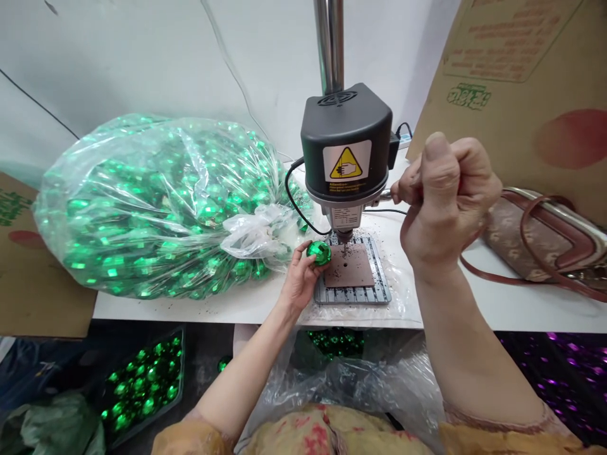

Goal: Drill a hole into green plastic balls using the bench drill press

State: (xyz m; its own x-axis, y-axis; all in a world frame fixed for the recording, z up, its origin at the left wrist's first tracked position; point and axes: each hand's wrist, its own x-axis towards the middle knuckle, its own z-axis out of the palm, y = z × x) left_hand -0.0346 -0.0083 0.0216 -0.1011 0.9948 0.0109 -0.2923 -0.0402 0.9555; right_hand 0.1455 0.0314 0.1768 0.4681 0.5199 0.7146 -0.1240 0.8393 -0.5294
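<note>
A shiny green faceted ball is pinched in the fingers of my left hand, at the left edge of the brown board. The board lies on the slotted metal base of a small bench drill press, with dark crumbs scattered over it. Above the board the drill bit points down, apart from the ball. My right hand is a closed fist around the feed lever on the machine's right side; the lever's end is hidden inside it.
A tied clear bag full of green balls fills the left of the white table. To the right lie a handbag and a big cardboard sheet. Below the table edge are a bin of green balls and purple shiny pieces.
</note>
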